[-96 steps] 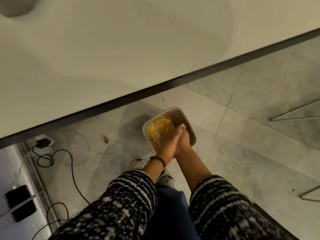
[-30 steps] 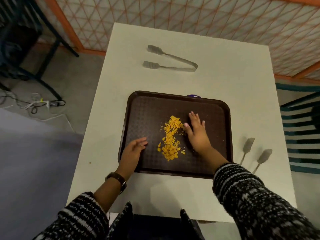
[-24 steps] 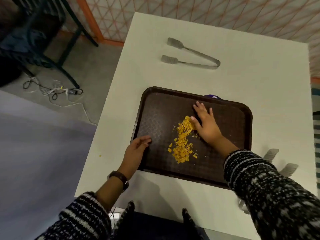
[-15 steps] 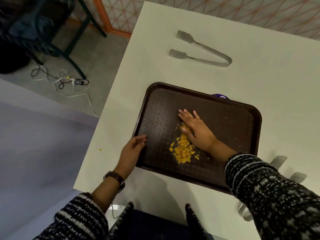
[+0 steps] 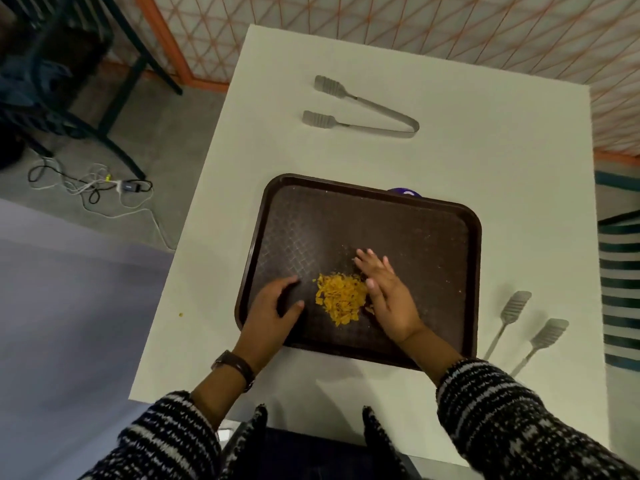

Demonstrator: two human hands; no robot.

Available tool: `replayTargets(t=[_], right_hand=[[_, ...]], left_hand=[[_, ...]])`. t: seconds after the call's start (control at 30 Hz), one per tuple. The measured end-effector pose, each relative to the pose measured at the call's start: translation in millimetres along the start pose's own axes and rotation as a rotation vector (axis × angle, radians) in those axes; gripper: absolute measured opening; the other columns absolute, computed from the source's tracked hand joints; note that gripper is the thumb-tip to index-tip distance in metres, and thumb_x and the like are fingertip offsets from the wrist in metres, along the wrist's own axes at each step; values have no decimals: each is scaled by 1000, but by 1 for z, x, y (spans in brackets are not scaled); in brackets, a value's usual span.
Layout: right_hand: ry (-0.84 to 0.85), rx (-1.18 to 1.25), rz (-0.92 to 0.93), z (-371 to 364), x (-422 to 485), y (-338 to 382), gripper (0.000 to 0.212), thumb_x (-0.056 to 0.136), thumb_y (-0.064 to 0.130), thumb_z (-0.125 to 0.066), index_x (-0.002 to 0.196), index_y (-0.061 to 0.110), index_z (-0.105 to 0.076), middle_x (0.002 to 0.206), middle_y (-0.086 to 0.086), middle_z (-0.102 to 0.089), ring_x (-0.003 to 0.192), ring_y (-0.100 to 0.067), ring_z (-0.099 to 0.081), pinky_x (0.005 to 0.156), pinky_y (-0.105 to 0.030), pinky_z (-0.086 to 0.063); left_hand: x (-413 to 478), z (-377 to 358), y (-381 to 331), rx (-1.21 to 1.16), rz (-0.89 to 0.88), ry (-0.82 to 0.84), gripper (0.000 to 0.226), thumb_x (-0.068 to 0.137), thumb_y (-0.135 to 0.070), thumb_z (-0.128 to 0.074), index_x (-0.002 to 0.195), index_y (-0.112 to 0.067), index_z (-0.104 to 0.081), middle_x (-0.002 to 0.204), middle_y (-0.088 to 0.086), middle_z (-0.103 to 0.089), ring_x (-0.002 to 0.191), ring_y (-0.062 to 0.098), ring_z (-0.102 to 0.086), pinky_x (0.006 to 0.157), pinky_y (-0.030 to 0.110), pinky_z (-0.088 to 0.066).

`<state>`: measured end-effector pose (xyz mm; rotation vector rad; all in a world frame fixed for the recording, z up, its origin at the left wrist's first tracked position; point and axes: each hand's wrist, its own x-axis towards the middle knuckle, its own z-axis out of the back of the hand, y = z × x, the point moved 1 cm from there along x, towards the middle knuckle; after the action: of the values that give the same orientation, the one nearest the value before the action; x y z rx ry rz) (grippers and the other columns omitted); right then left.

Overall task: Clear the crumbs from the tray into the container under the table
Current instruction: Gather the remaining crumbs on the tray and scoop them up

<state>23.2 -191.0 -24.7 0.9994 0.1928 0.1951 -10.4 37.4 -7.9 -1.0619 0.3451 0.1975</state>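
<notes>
A dark brown tray lies on the white table. A compact heap of yellow crumbs sits in its near-left part. My right hand rests flat on the tray, fingers apart, its edge against the right side of the heap. My left hand lies cupped on the tray's near-left corner, just left of the heap, holding nothing. The container under the table is out of sight.
Metal tongs lie at the far side of the table. A second pair of tongs lies right of the tray. One stray crumb sits near the left table edge. Cables lie on the floor at the left.
Earlier both hands were down over the container on the floor. Since then my right hand has swept the crumbs left and nearer into a tighter heap, and my left hand has moved onto the tray.
</notes>
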Motion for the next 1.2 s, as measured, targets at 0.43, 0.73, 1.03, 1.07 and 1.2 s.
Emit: replayTargets(t=[0.43, 0.73, 1.03, 1.07, 1.2], right_hand=[[-319, 80, -329, -3, -84, 7, 53, 96, 46, -28, 140, 20, -43, 149, 11, -35, 142, -5, -25, 118, -22, -6], [-365, 94, -369, 2, -97, 5, 46, 96, 42, -32, 136, 24, -44, 147, 9, -37, 139, -2, -29, 119, -24, -9], [-410, 125, -414, 0, -108, 2, 44, 97, 43, -32, 136, 26, -45, 148, 3, -40, 139, -2, -30, 119, -24, -10], [-411, 127, -417, 0, -108, 2, 44, 97, 43, -32, 136, 27, -45, 148, 4, -40, 138, -1, -30, 119, -24, -9], [-410, 131, -424, -1, -108, 3, 42, 97, 44, -31, 135, 31, -44, 148, 5, -41, 138, 1, -30, 118, -20, -9]], left_hand=[[43, -71, 0, 742, -372, 268, 125, 63, -76, -57, 144, -16, 17, 152, 4, 19, 142, 22, 19, 103, 30, 36], [57, -98, -14, 759, -734, 395, 86, 78, -53, -61, 147, -20, -22, 155, 4, -18, 143, 32, -16, 113, 49, -3], [56, -105, -17, 578, -782, 331, 28, 82, -19, -67, 109, -11, -66, 115, 10, -62, 107, 31, -57, 98, 40, -45], [55, -104, -17, 565, -768, 320, 27, 81, -18, -67, 107, -11, -67, 113, 10, -63, 106, 31, -57, 97, 39, -46], [55, -103, -18, 485, -775, 259, 16, 78, -9, -70, 94, -7, -68, 101, 12, -65, 100, 18, -49, 91, 29, -40]])
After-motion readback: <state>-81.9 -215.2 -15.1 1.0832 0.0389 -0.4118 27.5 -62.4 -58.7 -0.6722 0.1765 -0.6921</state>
